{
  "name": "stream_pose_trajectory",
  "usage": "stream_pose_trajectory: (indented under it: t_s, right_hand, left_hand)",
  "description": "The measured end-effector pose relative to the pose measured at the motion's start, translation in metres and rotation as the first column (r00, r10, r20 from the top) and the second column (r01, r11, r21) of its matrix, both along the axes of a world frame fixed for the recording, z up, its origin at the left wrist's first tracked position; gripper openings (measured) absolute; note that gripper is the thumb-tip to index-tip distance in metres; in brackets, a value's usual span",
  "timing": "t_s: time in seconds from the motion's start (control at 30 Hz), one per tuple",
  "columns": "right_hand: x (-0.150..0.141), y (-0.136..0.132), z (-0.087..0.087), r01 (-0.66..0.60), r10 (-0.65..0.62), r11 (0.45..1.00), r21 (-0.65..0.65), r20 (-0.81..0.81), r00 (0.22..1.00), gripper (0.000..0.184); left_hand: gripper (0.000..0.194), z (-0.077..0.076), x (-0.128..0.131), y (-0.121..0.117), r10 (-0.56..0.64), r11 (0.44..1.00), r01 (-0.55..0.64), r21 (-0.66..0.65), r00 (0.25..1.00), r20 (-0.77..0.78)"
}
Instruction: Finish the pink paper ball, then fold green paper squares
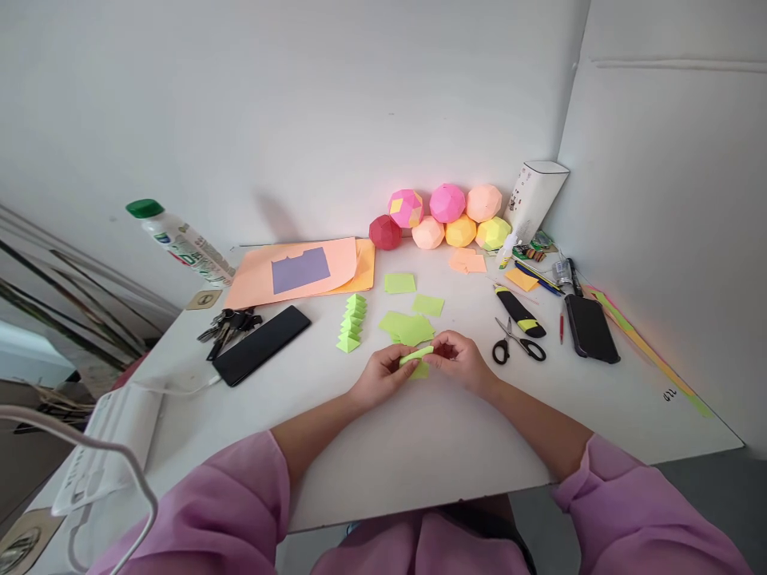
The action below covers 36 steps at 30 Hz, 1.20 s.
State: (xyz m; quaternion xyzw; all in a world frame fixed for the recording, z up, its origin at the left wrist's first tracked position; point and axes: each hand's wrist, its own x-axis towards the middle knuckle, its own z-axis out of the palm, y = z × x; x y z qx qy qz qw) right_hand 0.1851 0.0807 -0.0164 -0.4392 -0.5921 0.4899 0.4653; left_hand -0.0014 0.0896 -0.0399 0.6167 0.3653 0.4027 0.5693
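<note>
Between my two hands is a small folded piece of green paper [416,354]. My left hand [383,374] pinches its left end, and my right hand [459,359] pinches the right end. Just under them, partly hidden, a flat green paper piece [421,370] lies on the white table [413,455]. Beyond my hands lie several loose green paper pieces [413,327], with single green rectangles [399,283] farther back. Left of these stands a stack of folded green paper units [352,323], nested in a zigzag column.
Scissors [518,343], a utility knife [518,311] and a phone [591,328] lie to the right. Several faceted paper balls [447,203] are piled against the wall. On the left are orange paper sheets [252,275], keys [231,327], a black device [262,346], a power strip [111,447] and a bottle [183,243].
</note>
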Motion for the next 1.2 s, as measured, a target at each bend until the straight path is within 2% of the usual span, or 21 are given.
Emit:
stream_pose_trajectory:
  t_s: [0.27, 0.77, 1.2]
  right_hand:
    - [0.002, 0.002, -0.007, -0.060, 0.061, 0.998, 0.018, -0.028, 0.998, 0.022]
    - [0.001, 0.001, 0.003, -0.042, 0.042, 0.999, -0.005, -0.034, 0.999, 0.021]
    - [0.002, 0.001, 0.002, -0.044, 0.032, 0.989, 0.141, 0.083, 0.996, 0.023]
  left_hand:
    - [0.035, 0.005, -0.001, -0.001, -0.011, 1.000, 0.010, -0.016, 0.999, -0.051]
    - [0.031, 0.008, -0.003, -0.002, -0.049, 0.999, 0.049, 0.010, 0.997, -0.053]
    - [0.034, 0.010, -0.003, -0.002, -0.067, 0.997, 0.068, 0.019, 0.995, -0.068]
